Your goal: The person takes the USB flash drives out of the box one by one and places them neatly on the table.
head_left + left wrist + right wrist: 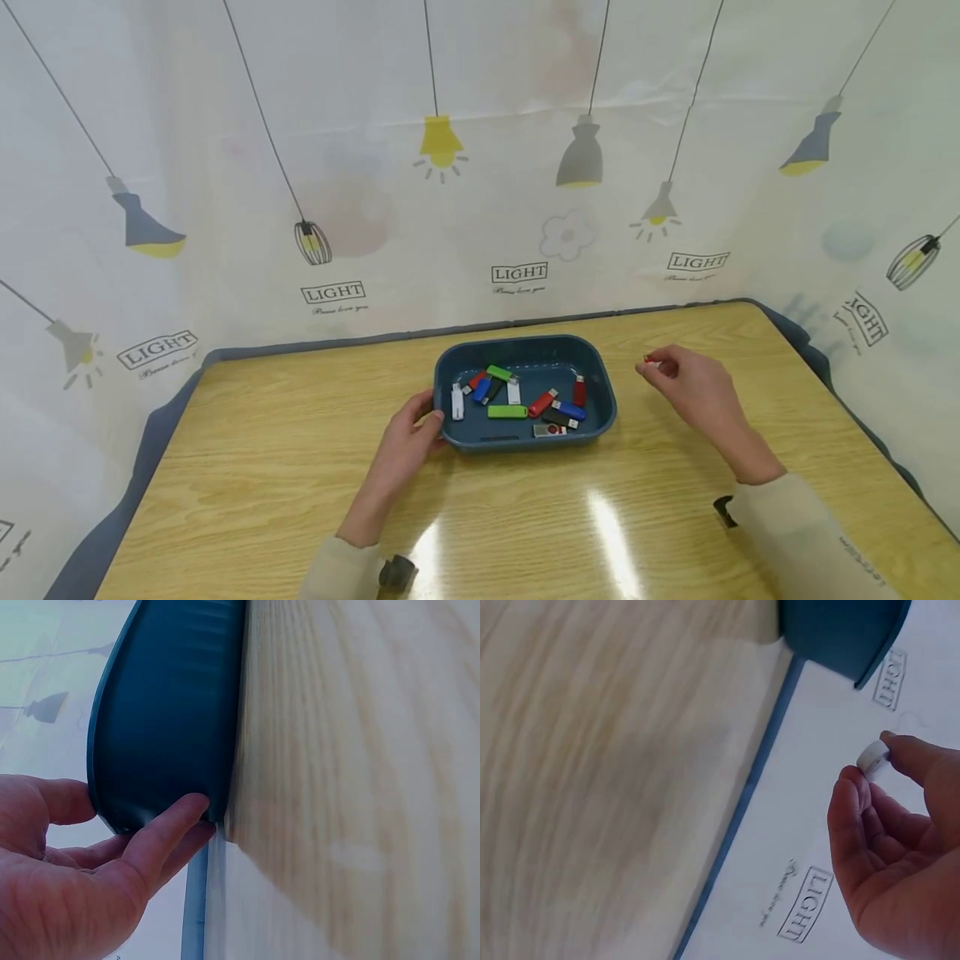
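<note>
While the left hand [405,433] grips, likely steadying, the tray [543,353] beside it, the right hand [693,387] pinches a small object [872,760].

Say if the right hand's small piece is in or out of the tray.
Out: the right hand pinches the small piece beside the tray, outside its rim.

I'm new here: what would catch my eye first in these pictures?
The dark blue tray of colourful USB sticks, on the wooden table, stands out first. To its right, the right-hand grip pinches a small object, while the left-hand grip holds the tray's left side. Behind the table is a pale backdrop printed with lamps.
</note>
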Motion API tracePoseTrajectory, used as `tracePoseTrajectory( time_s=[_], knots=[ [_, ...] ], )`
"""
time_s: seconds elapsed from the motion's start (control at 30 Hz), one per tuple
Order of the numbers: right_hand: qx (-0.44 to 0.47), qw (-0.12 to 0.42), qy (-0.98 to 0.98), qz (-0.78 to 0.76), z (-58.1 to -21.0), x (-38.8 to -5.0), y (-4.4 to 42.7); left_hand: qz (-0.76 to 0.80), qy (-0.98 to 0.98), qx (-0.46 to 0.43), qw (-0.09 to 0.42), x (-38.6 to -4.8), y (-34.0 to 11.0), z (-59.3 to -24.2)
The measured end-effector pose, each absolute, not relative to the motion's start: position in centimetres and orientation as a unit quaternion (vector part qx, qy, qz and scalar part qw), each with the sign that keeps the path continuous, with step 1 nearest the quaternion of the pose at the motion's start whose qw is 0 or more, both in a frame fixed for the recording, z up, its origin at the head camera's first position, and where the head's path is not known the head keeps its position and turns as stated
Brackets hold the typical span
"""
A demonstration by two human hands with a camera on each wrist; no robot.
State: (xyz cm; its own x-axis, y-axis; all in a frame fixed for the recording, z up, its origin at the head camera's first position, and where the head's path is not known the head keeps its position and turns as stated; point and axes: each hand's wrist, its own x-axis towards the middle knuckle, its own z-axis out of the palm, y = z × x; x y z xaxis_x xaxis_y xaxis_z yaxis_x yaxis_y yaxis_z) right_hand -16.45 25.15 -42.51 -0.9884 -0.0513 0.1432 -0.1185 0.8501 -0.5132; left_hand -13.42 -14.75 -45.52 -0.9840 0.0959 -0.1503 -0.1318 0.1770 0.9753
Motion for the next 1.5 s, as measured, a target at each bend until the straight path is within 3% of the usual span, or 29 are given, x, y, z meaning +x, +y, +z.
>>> tracePoseTrajectory(
  time_s=[0.67,1.5],
  knots=[
    [-0.004,-0.075,-0.975,0.209,-44.4,-17.6,27.7,0.633,0.769,-0.002,0.085,-13.3,-14.8,-45.8],
    [0.016,-0.059,-0.978,0.198,-45.1,-17.4,28.3,0.635,0.768,-0.003,0.085,-13.3,-14.8,-45.9]
  ],
)
